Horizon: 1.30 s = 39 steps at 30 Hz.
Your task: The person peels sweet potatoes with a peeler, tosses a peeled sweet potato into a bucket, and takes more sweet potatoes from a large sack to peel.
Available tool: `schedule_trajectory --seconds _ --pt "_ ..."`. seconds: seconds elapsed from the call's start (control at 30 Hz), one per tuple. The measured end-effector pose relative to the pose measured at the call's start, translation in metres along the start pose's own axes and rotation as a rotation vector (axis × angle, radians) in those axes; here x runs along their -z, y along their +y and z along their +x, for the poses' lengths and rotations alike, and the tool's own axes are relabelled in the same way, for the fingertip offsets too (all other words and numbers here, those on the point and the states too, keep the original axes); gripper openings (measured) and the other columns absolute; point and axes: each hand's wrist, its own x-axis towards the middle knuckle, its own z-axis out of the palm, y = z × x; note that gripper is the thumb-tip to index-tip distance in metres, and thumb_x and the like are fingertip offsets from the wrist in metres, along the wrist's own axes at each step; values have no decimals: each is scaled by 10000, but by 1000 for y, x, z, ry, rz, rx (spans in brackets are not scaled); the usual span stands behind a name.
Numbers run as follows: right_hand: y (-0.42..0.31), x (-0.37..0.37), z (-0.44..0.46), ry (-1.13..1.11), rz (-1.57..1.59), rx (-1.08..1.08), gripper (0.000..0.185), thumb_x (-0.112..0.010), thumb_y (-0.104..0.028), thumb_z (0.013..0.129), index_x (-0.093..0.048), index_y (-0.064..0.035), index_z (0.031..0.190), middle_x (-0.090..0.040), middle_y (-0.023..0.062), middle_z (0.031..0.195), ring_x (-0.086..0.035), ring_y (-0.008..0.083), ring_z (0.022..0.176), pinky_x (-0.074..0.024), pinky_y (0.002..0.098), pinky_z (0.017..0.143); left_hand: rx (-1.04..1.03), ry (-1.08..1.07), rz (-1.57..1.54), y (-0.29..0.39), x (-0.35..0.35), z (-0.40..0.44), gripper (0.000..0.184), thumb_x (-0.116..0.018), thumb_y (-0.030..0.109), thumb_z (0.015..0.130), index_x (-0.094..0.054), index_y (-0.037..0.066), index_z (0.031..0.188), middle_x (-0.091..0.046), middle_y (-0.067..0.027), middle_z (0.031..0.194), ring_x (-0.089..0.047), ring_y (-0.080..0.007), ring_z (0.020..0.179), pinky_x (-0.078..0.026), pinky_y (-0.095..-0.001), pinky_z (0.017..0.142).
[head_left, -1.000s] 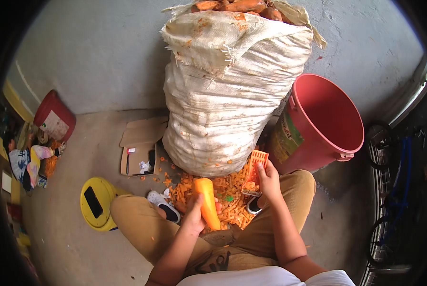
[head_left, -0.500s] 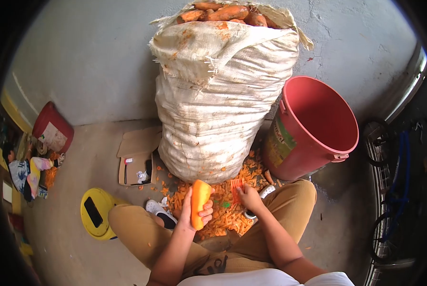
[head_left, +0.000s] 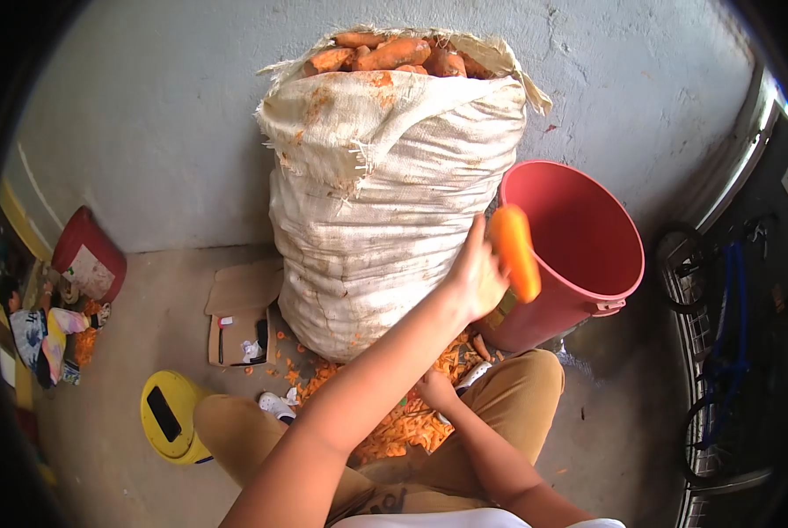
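peeled root vegetable (head_left: 515,253), bright orange, long and rounded, stands out at the left hand (head_left: 480,271), in front of the near left rim of the big red plastic bucket (head_left: 592,229) as seen from the head. its skin is off and the surface looks smooth and even, a shade lighter along the upper side; motion blur softens its edges. it is tilted, the upper end leaning a little to the left and the lower end to the right. how high it is over the rim, i cannot tell.

the left hand is partly open: the thumb points up, apart from the root, while the blurred fingers are against it. how firmly they grip, i cannot tell. the left forearm reaches across the front of the body.

the right hand (head_left: 436,389) is low, over the heap of orange peelings (head_left: 409,429) between the knees. its fingers are partly hidden by the left arm, so i cannot tell how closed it is or what it has hold of.

behind the peelings stands a tall off-white woven sack (head_left: 385,220), wrinkled and stained, with reddish-orange unpeeled roots (head_left: 394,55) showing at its frayed mouth. the bucket stands just beside it, on the right.
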Motion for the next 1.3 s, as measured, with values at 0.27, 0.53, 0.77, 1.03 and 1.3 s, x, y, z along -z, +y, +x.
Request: schedule_trajectory --seconds 0.27,0.53,0.77,1.03,1.3 --pt "-33 11 -6 0 -11 129 297 -471 -279 822 -494 17 829 -546 214 681 -537 360 670 -410 409 613 -143 256 271 29 -18 -9 645 -411 473 804 -220 56 1256 -249 -186 1281 -264 -300 1185 -217 -402 961" --pt "-94 80 -16 -148 266 49 286 -472 -247 852 -512 7 976 -565 111 689 -532 169 589 -424 295 577 -793 188 815 217 6 -73 250 -415 268 837 -505 39 886 -558 -86 842 -548 -162 785 -447 -283 661" --pt "-86 113 58 4 193 63 263 -492 -228 828 -518 3 951 -587 144 729 -572 237 647 -439 331 602 -793 578 1450 370 57 -8 215 -423 182 818 -539 57 950 -554 -67 893 -514 -145 888 -405 -290 792" --pt "-58 79 100 -56 -80 51 288 -494 -263 812 -524 13 886 -571 161 690 -569 274 664 -423 343 604 148 638 2007 425 63 42 366 -502 277 752 -566 98 1064 -496 -86 1149 -464 -204 1039 -354 -333 875" --pt "-67 72 113 -92 -45 -10 302 -497 -275 809 -525 21 861 -567 159 679 -563 263 637 -421 342 589 241 782 2344 458 93 74 465 -567 312 702 -532 83 1106 -538 -55 1108 -502 -205 1007 -388 -317 839"
